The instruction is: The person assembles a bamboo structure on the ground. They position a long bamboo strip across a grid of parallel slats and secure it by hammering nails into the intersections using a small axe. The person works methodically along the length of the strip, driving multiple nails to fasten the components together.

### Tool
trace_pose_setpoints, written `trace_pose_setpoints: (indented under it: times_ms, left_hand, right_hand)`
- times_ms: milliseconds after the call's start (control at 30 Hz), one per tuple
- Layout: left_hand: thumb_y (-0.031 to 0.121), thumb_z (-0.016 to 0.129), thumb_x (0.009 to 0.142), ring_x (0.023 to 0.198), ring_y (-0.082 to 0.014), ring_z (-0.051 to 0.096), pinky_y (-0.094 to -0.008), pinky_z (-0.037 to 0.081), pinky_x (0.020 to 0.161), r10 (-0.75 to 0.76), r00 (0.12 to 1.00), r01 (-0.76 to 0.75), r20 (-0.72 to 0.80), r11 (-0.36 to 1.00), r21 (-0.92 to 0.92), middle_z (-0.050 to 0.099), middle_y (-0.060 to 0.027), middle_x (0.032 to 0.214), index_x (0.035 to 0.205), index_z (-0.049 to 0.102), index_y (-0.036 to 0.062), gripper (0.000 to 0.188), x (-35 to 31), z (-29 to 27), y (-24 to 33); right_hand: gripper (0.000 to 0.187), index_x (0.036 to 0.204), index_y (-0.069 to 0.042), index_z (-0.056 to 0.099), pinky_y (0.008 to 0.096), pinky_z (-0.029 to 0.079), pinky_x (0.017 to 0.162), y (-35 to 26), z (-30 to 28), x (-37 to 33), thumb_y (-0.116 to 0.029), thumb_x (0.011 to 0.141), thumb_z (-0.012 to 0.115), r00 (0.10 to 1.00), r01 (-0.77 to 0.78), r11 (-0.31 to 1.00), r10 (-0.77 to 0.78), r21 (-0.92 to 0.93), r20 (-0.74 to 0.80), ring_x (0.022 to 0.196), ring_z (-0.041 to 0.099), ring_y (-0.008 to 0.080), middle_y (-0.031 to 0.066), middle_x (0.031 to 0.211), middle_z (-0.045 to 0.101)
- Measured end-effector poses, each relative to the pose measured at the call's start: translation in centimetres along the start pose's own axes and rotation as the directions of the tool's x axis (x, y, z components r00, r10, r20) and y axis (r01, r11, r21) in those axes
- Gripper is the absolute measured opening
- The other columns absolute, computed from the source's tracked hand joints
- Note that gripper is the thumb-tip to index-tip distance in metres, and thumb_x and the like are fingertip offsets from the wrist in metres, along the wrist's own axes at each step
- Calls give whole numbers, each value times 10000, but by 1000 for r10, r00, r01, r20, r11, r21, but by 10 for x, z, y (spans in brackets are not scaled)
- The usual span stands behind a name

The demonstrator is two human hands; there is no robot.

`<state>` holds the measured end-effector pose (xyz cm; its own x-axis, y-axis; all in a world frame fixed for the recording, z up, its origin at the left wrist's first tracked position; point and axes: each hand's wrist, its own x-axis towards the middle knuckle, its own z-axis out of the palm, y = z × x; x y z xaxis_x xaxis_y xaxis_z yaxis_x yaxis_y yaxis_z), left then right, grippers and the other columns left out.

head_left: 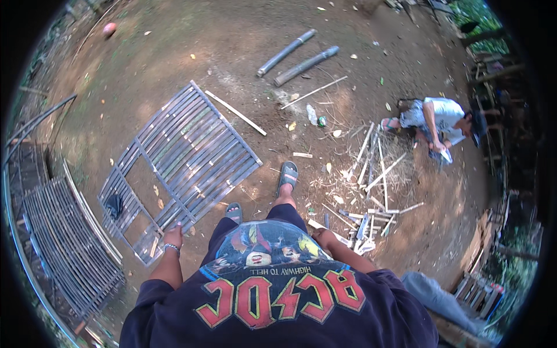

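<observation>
My left hand [174, 235], with a bracelet at the wrist, hangs at my side with its fingers loosely apart and nothing visible in it. In the picture it overlaps the near edge of a bamboo-slat panel [191, 148] lying on the ground; I cannot tell whether they touch. This panel has rectangular openings, and a dark cloth or bag [115, 204] rests on its left part. Beside my right thigh is my right hand [326, 238], its fingers mostly hidden. Split bamboo pieces [364, 229] lie on the ground near it.
Another person [444, 119] squats at the right, handling a pale piece. Bamboo strips and shavings [386, 168] are scattered before them. Two bamboo poles [304, 65] lie ahead, near a plastic bottle [312, 115]. A bamboo slat rack [69, 243] stands at the left.
</observation>
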<state>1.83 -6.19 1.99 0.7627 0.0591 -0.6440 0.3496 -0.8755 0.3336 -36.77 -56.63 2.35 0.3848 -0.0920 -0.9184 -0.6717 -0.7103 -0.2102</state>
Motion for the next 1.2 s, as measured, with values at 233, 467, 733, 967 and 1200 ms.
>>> trace_pose_setpoints:
  times_ms: [233,467,733,967,1200]
  left_hand:
    - [274,740,969,845,-109,675,-284,548,791,120,921,21,371,935,-354,753,-53,944,1089,726,3,297,-85,105,112]
    - [488,795,854,1342,-353,530,-443,440,1118,46,895,-35,443,999,-33,566,-233,1408,1408,546,2,777,-104,209,45]
    - [653,856,684,1535,-434,240,-553,290,1234,-384,740,346,552,921,178,207,-206,1672,1577,362,152,1137,-96,230,70]
    - [683,835,689,1511,-448,272,-572,327,1213,-373,774,398,512,915,65,253,-213,1635,1514,419,147,1069,-90,234,43]
    - [662,839,700,1485,-464,299,-566,347,1203,-376,821,404,430,915,28,280,-221,1605,1478,445,116,1028,-71,198,37]
  right_hand:
    - [580,1326,-103,677,410,477,1091,17,-181,116,-528,937,619,997,-70,997,71,30,-38,1257,630,342,158,1407,636]
    - [537,1324,-109,672,416,510,1034,-27,-250,328,-473,928,664,995,-55,995,47,-83,-90,1160,681,361,222,1204,723]
    - [478,1332,-104,610,448,549,920,-76,-196,637,-321,913,690,976,153,977,-173,-150,-130,1047,706,324,186,1193,717]
    - [612,1429,-150,558,487,390,1163,-139,-206,753,-356,879,731,864,48,889,-265,-455,-427,1395,452,436,254,1427,549]
    - [737,1547,-214,482,482,367,1196,-146,-213,776,-428,880,711,933,-130,846,-71,-518,-352,1454,413,404,237,1617,353]
